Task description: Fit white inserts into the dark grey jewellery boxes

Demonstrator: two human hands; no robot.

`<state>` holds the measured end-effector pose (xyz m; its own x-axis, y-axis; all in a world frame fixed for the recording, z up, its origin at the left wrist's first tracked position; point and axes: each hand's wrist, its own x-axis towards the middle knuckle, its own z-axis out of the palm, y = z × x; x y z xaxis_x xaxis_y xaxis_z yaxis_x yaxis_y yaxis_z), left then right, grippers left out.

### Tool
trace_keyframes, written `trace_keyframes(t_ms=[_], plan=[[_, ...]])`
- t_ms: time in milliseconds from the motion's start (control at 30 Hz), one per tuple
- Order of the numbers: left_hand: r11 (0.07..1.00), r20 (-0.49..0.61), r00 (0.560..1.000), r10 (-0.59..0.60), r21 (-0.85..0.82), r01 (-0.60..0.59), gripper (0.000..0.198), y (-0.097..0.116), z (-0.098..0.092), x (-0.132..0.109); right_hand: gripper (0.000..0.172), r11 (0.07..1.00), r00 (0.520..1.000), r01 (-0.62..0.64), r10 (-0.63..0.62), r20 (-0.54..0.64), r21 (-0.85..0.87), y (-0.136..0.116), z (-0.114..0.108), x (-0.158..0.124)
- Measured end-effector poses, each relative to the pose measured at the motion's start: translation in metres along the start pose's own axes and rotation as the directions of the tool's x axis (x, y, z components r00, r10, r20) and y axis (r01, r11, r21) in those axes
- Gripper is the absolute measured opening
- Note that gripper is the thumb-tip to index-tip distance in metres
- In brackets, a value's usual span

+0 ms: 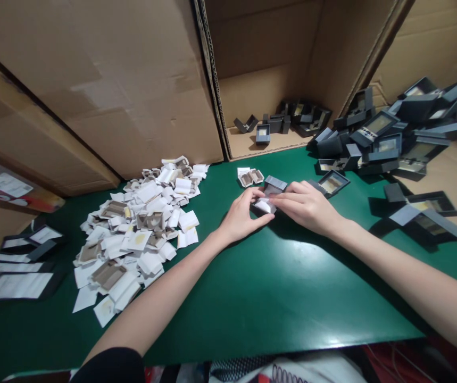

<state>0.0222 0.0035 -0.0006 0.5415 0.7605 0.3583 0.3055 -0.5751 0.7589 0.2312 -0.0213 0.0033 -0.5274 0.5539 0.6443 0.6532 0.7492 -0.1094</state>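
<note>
Between my two hands, above the green table, is a small dark box (pixel 275 184) with its lid raised and a white insert (pixel 265 205) in its lower half. My left hand (pixel 244 214) grips the box from the left, thumb at the near side and fingers at the far side. From the right, my right hand (pixel 306 205) has its fingertips pressed at the box and the white insert; exactly what they pinch is hidden. Just beyond my left hand lie white folded inserts (pixel 250 176) with grey-brown insides.
A heap of white paper inserts (pixel 144 223) covers the table's left part. Many open dark boxes (pixel 388 143) are piled at the right. More boxes (pixel 263 134) sit inside a cardboard carton (pixel 268 80) at the back. Dark cases with white sheets (pixel 16 284) lie far left.
</note>
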Motion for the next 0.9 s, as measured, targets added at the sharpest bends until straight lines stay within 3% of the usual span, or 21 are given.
trace_keyframes(t_ms=[133,233,567,767,900], plan=[[0.996,-0.004,1.000,0.015,0.083,-0.015,0.017,0.005,0.000,0.001,0.020,0.991,0.998,0.044,-0.049,-0.037,-0.125,-0.004,-0.004,0.002],[0.994,0.005,1.000,0.014,0.111,-0.014,0.016,0.008,0.000,0.000,0.011,0.982,0.997,0.047,-0.057,-0.050,-0.184,-0.003,-0.007,0.002],[0.963,0.011,0.999,0.033,0.267,-0.035,0.012,0.011,0.001,-0.003,0.007,0.994,0.996,0.014,-0.024,-0.090,-0.105,-0.002,0.003,0.004],[0.979,0.001,1.000,0.028,0.204,-0.028,0.003,0.010,0.000,-0.003,0.005,0.996,0.996,0.010,-0.018,-0.089,-0.091,-0.005,0.003,0.005],[0.995,0.023,0.999,0.045,0.085,-0.047,0.007,0.010,0.000,-0.003,0.009,0.996,0.996,0.013,-0.020,-0.085,-0.083,-0.005,0.004,0.005]])
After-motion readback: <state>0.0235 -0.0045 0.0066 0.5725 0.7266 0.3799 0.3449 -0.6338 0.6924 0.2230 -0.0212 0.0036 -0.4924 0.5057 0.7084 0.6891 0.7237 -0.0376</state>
